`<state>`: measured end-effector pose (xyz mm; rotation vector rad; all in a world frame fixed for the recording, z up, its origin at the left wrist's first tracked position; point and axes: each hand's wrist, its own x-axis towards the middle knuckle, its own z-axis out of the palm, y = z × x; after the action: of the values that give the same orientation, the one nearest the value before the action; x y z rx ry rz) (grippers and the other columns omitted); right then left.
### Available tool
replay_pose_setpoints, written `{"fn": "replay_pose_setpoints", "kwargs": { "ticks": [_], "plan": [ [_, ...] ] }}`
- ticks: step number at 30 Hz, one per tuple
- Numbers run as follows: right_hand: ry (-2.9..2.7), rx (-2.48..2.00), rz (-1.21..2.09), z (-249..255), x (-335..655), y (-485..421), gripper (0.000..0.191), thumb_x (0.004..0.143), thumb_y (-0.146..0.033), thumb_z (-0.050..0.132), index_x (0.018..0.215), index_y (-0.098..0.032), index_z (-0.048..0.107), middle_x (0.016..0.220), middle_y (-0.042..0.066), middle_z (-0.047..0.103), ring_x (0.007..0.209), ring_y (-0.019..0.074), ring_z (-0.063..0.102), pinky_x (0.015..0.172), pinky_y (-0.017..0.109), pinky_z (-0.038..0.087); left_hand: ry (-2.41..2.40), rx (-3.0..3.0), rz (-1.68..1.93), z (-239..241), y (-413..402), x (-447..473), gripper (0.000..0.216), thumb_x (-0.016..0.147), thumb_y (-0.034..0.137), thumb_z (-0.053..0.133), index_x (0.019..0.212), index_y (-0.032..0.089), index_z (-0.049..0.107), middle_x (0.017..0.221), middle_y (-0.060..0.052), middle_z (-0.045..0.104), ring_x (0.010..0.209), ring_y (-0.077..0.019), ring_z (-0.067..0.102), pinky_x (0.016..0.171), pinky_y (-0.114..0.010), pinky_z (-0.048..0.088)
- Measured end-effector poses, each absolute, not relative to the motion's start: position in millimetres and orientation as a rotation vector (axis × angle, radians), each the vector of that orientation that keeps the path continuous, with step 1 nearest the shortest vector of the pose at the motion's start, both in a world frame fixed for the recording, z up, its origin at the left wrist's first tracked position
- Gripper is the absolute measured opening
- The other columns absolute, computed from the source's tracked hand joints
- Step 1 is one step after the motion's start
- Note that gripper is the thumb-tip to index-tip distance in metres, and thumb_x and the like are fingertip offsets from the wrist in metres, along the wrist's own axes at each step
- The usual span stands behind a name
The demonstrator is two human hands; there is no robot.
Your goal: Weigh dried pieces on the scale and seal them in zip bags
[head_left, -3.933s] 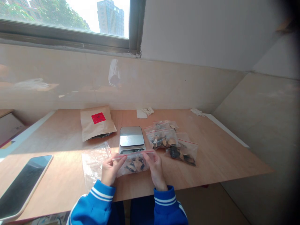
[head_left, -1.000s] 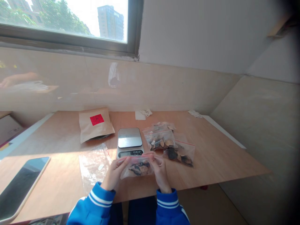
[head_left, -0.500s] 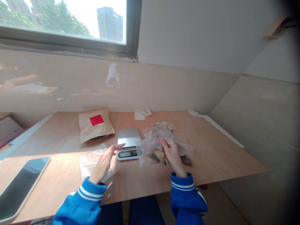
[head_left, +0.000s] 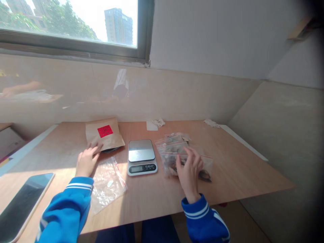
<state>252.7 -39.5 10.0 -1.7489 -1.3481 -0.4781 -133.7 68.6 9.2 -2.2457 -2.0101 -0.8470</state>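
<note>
My left hand point(head_left: 87, 161) lies flat and open on the wooden table point(head_left: 240, 175), its fingertips touching the lower edge of a brown paper pouch point(head_left: 104, 134) with a red label. Loosely spread and open, my right hand point(head_left: 189, 170) rests on a pile of clear zip bags point(head_left: 172, 148) holding dark and tan pieces, right of the scale. A small silver kitchen scale point(head_left: 141, 157) stands between my hands with nothing on its plate. Empty clear bags point(head_left: 107, 185) lie beside my left sleeve.
A phone point(head_left: 21, 202) lies face up at the table's near left corner. Crumpled paper scraps point(head_left: 155, 123) and more paper scraps point(head_left: 212, 123) sit by the back wall. The tiled wall and a window run behind; a white ledge point(head_left: 243, 141) borders the right side.
My right hand carried the filled zip bag to the right and laid it on the pile. My left hand let go and moved left to the brown pouch.
</note>
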Motion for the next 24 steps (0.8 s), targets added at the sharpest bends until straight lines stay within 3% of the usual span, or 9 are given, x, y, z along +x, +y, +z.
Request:
{"fn": "replay_pose_setpoints", "kwargs": {
  "ticks": [7,12,18,21,24],
  "plan": [
    [-1.666,-1.775,-0.262,-29,251,-33,0.045,0.095,-0.04,0.038,0.13,-0.015,0.049,0.138,0.019,0.046,0.124,0.0329,0.043,0.097,0.05,0.04,-1.809,-2.006,-1.237,1,67,-138,0.035,0.091,0.037,0.047,0.115,0.018,0.065,0.12,-0.005,0.068,0.117,-0.0202,0.057,0.104,-0.035,0.037],
    [-1.643,-1.647,-0.074,8,239,-21,0.039,0.097,-0.035,0.035,0.126,-0.019,0.054,0.134,0.016,0.051,0.126,0.0288,0.044,0.102,0.052,0.038,-1.691,-1.809,-1.492,13,52,-121,0.031,0.089,0.037,0.052,0.104,0.015,0.069,0.113,-0.005,0.07,0.114,-0.0212,0.06,0.104,-0.037,0.04],
    [-2.065,-0.984,0.371,52,128,-32,0.036,0.096,-0.017,0.034,0.125,-0.021,0.055,0.126,0.007,0.058,0.122,0.016,0.05,0.107,0.031,0.041,-1.522,-1.879,-1.405,12,35,-107,0.026,0.087,0.029,0.057,0.101,0.013,0.07,0.102,-0.007,0.074,0.103,-0.0211,0.067,0.095,-0.03,0.049],
    [-2.197,-0.943,0.277,46,78,-19,0.038,0.092,-0.012,0.037,0.128,-0.011,0.051,0.127,0.013,0.058,0.123,0.02,0.049,0.106,0.031,0.042,-1.289,-1.901,-1.338,8,34,-111,0.021,0.081,0.022,0.062,0.099,0.016,0.071,0.095,-0.004,0.076,0.091,-0.0185,0.071,0.086,-0.025,0.053],
    [-2.322,-1.122,0.112,34,46,9,0.034,0.085,-0.012,0.049,0.118,-0.005,0.057,0.112,0.017,0.064,0.108,0.0244,0.059,0.096,0.034,0.049,-1.045,-1.892,-1.305,8,35,-115,0.027,0.076,0.015,0.066,0.103,0.017,0.069,0.092,-0.003,0.076,0.085,-0.0172,0.072,0.081,-0.022,0.054]
  ]
}}
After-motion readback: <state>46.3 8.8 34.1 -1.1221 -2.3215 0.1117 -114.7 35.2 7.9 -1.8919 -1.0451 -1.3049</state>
